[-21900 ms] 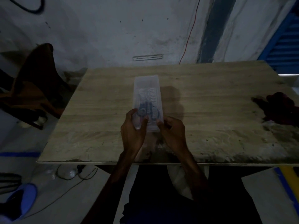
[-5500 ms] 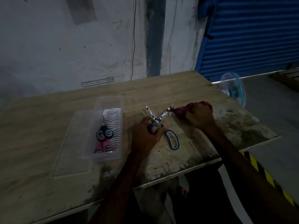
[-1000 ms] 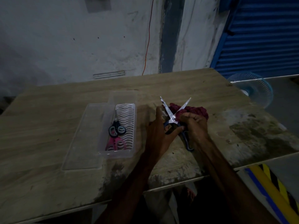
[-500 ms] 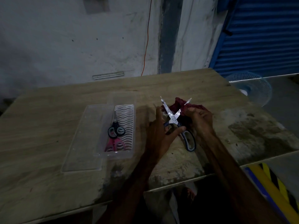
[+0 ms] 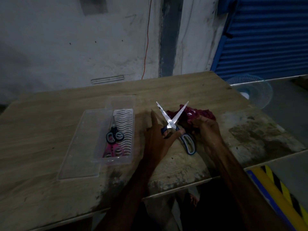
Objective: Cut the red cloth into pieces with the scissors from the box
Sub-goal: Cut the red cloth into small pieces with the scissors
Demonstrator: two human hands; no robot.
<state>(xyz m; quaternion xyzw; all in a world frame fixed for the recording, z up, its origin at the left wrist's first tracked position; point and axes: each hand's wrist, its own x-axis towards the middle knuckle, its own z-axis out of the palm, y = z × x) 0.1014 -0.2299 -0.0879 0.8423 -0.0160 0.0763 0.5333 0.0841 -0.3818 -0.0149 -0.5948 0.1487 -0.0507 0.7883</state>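
Note:
My left hand grips the upper handle of the blue-handled scissors, whose blades stand wide apart in a V, tips pointing away from me. The lower handle loop rests on the table. My right hand clutches the bunched red cloth, which lies just right of the blades and partly behind them. The clear plastic box stands left of my hands with two more pairs of scissors inside, one black and one pink.
The box's clear lid lies flat against the box's left side. The wooden table has a stained front edge near my arms. A blue fan stands off the table's far right corner, before a blue shutter.
The scissor blades have spread wider. My right hand has shifted right and pulled the red cloth out from between the blades toward their right side.

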